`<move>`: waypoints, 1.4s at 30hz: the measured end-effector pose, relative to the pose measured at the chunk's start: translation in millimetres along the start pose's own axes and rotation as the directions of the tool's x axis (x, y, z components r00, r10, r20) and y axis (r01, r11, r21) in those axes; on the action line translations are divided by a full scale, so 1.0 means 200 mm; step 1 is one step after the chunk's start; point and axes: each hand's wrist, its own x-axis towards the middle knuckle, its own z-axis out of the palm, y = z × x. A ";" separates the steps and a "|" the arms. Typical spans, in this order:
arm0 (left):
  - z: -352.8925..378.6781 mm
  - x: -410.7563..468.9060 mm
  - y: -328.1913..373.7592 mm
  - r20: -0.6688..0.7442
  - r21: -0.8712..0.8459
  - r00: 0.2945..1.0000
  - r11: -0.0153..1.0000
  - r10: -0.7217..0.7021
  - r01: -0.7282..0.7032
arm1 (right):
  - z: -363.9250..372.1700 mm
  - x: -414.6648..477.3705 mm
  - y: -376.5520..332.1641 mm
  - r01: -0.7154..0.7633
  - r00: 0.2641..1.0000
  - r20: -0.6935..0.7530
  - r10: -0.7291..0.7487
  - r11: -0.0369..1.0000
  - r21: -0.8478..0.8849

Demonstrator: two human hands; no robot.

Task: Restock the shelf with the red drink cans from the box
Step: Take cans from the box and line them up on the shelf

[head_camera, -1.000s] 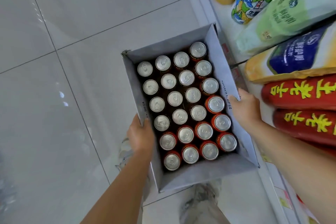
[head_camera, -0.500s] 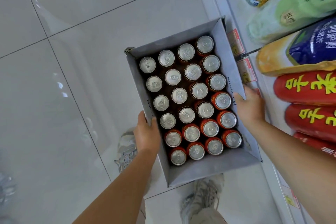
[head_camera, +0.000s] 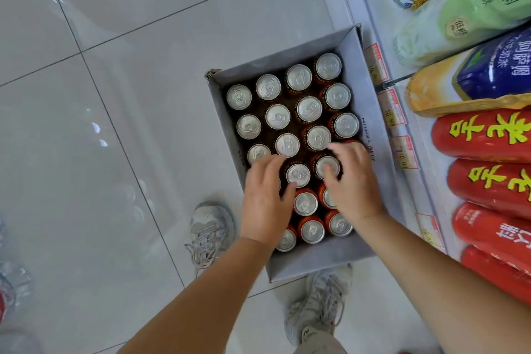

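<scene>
Spread fingers [head_camera: 334, 149] of the right hand [head_camera: 352, 181] and left hand [head_camera: 265, 198] reach down over the red drink cans [head_camera: 309, 109], gripping none. The box [head_camera: 370, 112] sits on the floor [head_camera: 115, 152] just beside the shelf [head_camera: 382, 8] edge.

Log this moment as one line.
phase: reaching for cans | box: on floor by shelf | left hand: over cans, open | right hand: over cans, open

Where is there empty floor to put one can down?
The white tiled floor left of the grey cardboard box is bare, as far as the grey sneaker. Inside the box, red silver-topped cans sit packed together, with both hands above them.
</scene>
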 end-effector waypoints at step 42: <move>-1.45 -0.23 1.34 0.168 -0.001 0.986 1.000 0.003 -0.003 | -1.66 -0.64 -1.02 -0.120 0.985 -0.076 0.157 0.926 0.357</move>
